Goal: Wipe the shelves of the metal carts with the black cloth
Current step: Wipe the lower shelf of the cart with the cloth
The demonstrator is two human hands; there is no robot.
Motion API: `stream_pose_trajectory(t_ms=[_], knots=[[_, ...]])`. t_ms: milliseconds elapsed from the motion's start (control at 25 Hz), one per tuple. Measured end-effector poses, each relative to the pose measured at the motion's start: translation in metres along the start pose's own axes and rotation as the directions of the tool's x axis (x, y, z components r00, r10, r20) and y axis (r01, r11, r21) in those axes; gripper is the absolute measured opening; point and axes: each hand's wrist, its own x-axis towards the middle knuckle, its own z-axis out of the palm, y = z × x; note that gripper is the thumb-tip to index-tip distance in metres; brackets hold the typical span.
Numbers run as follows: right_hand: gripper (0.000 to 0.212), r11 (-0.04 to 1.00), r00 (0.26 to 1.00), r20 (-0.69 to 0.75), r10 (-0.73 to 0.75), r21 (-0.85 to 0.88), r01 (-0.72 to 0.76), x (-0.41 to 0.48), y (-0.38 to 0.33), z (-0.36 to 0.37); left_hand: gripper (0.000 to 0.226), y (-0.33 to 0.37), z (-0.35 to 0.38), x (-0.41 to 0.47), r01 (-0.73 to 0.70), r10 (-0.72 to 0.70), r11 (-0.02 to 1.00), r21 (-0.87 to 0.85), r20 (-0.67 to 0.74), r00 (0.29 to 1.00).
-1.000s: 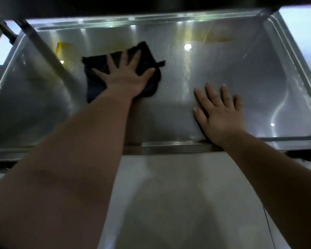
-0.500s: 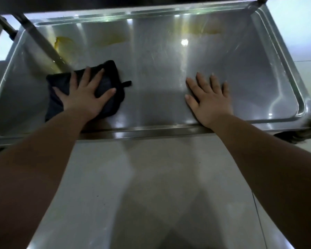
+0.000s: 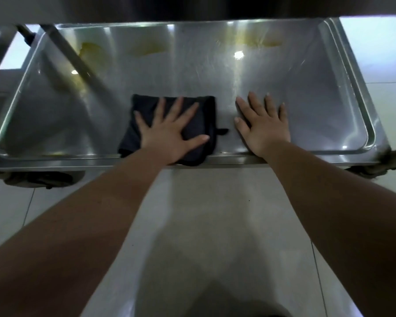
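The low metal cart shelf (image 3: 306,92) fills the upper half of the head view, a shiny steel tray with a raised rim. A folded black cloth (image 3: 146,106) lies near its front edge, slightly left of centre, hanging a little over the rim. My left hand (image 3: 169,131) presses flat on the cloth with fingers spread. My right hand (image 3: 263,124) rests flat on the bare steel just right of the cloth, fingers apart, holding nothing.
Yellowish smears (image 3: 94,56) mark the back of the shelf. A slanted cart post (image 3: 78,62) crosses the left side, and an upper shelf (image 3: 192,8) overhangs the top. Caster wheels (image 3: 39,179) sit under the front corners on pale floor tiles (image 3: 215,225).
My left hand slid the cloth from the back left, down to the front left, then right toward the centre front edge. My right hand stayed planted on the steel.
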Motion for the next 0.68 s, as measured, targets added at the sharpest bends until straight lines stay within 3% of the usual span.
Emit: stream_pose_trajectory(t_ms=[120, 200, 440, 560, 680], knots=[[0.058, 1.000, 1.000, -0.009, 0.009, -0.015, -0.009, -0.001, -0.004, 0.002, 0.095, -0.078, -0.008, -0.016, 0.239, -0.239, 0.970, -0.039, 0.014, 0.971], [0.058, 0.999, 1.000, -0.014, 0.019, -0.034, -0.019, -0.003, -0.008, 0.003, 0.096, -0.088, -0.011, -0.024, 0.294, -0.292, 0.956, -0.018, 0.052, 0.955], [0.058, 0.998, 0.999, 0.033, 0.016, -0.060, -0.014, -0.005, -0.009, -0.002, 0.083, 0.040, 0.007, -0.016, -0.041, 0.040, 0.999, 0.013, 0.057, 0.998], [0.057, 0.999, 0.997, 0.075, 0.011, -0.048, -0.008, -0.006, -0.010, -0.007, 0.081, 0.018, 0.004, -0.019, -0.050, 0.050, 0.999, -0.005, 0.049, 0.998], [0.057, 0.998, 0.993, 0.111, 0.042, -0.059, -0.036, -0.008, -0.013, -0.014, 0.084, -0.042, -0.002, -0.026, 0.084, -0.082, 0.995, -0.048, 0.035, 0.996]])
